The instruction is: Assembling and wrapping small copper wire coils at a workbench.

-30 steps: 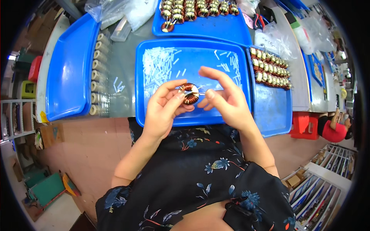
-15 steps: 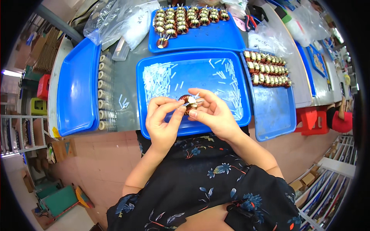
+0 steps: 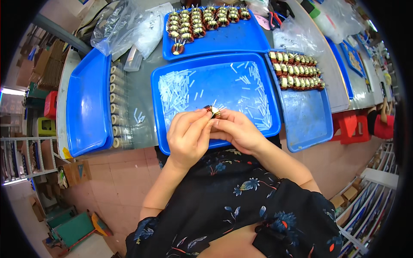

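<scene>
Between my two hands is a small copper-wound toroidal coil with a pale band and thin wire leads. It is held over the near part of a blue tray. My left hand pinches the coil's left side with thumb and fingers. My right hand closes on its right side, and the fingers partly hide the coil. Short clear tubes lie heaped in the tray's left part. More of these tubes are scattered along its right side.
A far blue tray carries rows of similar coils; a right-hand blue tray carries more. At left, a blue tray stands beside a row of spools. Plastic bags and red-handled pliers lie farther back.
The coil has been turned and raised slightly, its leads now pointing more up and away. My fingers have closed in around it, and the right hand is less spread.
</scene>
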A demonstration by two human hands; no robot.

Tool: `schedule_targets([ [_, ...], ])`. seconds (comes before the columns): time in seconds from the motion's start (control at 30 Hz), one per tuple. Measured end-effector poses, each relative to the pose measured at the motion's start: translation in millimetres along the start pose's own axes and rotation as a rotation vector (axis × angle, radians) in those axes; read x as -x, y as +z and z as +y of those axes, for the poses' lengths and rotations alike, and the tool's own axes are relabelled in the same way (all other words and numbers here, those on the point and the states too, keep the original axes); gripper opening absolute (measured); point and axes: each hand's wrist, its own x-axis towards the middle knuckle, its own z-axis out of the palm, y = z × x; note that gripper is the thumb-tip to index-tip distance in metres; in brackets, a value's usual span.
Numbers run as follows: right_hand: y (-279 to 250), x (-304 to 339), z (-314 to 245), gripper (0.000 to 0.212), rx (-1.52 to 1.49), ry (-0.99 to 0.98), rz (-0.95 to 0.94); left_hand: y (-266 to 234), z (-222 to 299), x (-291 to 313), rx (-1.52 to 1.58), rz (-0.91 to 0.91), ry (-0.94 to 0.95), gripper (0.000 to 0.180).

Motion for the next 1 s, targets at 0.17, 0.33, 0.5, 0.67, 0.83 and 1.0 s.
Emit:
schedule_targets([
  [0.17,-0.2,1.7,-2.5,0.025,0.190,-0.030,0.010,-5.9,-7.0,1.2,-0.016,-0.033,0.174,0.018],
  [0.33,-2.3,3.9,-2.9,0.021,0.304,0.019,-0.091,-28.0,-21.7,1.5,-0.008,-0.218,0.417,0.023],
  [0.5,15.6,11.4,-9.6,0.016,0.453,0.006,-0.063,-41.6,-21.3,-17.8,0.126,-0.279,0.237,0.034],
  [0.67,10.4,17.3,-10.3,0.017,0.803,-0.035,-0.026,-44.7,-26.4,-10.9,0.216,-0.400,0.175,0.032],
  [0.83,20.4,21.5,-13.6,0.016,1.149,-0.156,-0.061,-40.8,-27.2,-1.1,0.507,-0.401,-0.223,0.014],
  [1.0,19.6,19.7,-8.5,0.018,1.403,-0.416,-0.042,-31.0,-26.8,5.7,0.870,-0.459,-0.723,0.008],
])
